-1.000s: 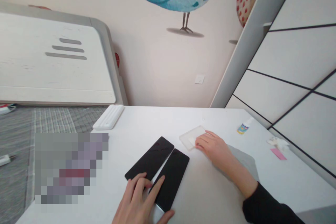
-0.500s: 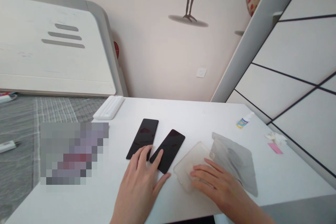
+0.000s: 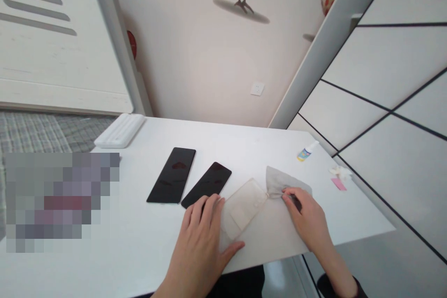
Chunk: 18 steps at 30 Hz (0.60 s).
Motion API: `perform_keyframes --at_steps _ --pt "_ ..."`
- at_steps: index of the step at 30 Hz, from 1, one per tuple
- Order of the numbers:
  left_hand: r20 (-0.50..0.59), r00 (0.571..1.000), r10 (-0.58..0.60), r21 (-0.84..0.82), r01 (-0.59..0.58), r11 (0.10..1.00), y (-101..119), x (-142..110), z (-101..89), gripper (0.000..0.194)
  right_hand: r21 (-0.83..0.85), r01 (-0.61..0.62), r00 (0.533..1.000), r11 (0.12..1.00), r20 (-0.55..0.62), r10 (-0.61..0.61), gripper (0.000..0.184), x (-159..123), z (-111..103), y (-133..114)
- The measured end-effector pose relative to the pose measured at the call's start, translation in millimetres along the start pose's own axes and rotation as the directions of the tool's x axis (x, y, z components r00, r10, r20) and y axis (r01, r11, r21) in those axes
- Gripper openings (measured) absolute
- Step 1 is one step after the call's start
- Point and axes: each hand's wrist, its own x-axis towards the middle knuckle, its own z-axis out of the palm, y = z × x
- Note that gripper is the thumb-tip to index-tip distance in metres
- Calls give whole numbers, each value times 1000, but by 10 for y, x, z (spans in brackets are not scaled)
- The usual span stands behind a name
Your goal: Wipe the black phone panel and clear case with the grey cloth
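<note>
1. While the left hand lies open with its fingers spread against the edge of a clear, flat rectangular plastic tray, the right hand pinches a grey translucent film firmly between thumb and fingers. The film narrows to a gathered twist that touches the tray's right corner. The cloudy, scuffed tray lies tilted on a white desk, close to the near edge.

2. Compared with the earlier frame, the grey translucent film no longer lies spread wide on the desk; it is bunched up in the right hand. That hand has left the tray's surface, and the left hand has moved off the black panels to the tray. The panels now lie uncovered, and the whole view sits a little further left.

3. Counted on the desk: two glossy black rectangular glass panels, lying side by side and slightly apart; one tray; one film; one white ribbed plastic case; one small white-and-blue dropper bottle; one pink paper slip; and one crumpled white tissue, just beside the slip. A pixelated patch hides whatever lies at the desk's left edge.
</note>
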Motion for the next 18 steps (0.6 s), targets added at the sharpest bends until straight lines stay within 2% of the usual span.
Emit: perform_keyframes --at_steps 3,6,9,11,13,14,16,17,18 --pt "13 1000 -21 -1 21 1000 -2 -19 -24 69 149 -90 993 985 -59 100 46 -1 16 -10" --pt "34 999 -23 -15 24 1000 9 -77 -91 73 279 -123 989 952 -40 139 54 -64 101 -84" --pt "58 998 -10 -41 13 999 35 -145 -128 83 354 -131 991 926 45 123 53 -194 216 -283" --pt "72 997 5 -59 0 998 48 -179 -131 87 331 -100 991 938 119 63 48 -306 267 -476" --pt "93 995 18 -81 -11 997 56 -194 -136 87 192 62 974 979 204 -102 44 -424 292 -681" --pt "110 994 17 -91 -7 996 59 -194 -143 84 117 195 938 974 269 -220 46 -479 297 -773" --pt "148 989 7 -101 8 995 63 -186 -162 69 57 449 803 891 412 -431 56 -559 299 -906" --pt "165 986 -1 -101 18 995 64 -180 -173 61 76 522 736 849 464 -494 65 -578 296 -935" --pt "176 984 -9 -102 27 994 65 -175 -182 56 91 562 688 822 500 -526 73 -579 291 -937"
